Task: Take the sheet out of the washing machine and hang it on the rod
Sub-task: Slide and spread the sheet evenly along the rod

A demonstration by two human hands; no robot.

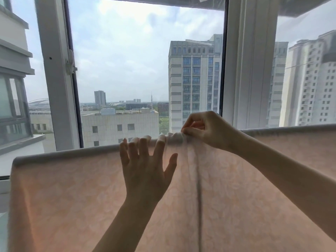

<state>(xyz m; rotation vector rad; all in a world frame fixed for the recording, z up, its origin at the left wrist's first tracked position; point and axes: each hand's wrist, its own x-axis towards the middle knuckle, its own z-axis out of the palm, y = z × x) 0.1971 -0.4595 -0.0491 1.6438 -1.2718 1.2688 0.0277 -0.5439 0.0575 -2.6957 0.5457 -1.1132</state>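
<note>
sheet (72, 197), pale pink and faintly patterned, hangs draped over the rod, which it covers along the fold at its top edge. left hand (145, 171) lies flat on the cloth, fingers (143, 148) straight and spread, tips at the fold. right hand (205, 131) pinches a bunched gather of sheet at the fold, fingers curled. window frame (58, 88) stands behind, tower block (194, 79) beyond.

One head-worn wide view, facing forward and about level, close behind the draped sheet (72, 197), looking out the window (127, 51) beyond.
</note>
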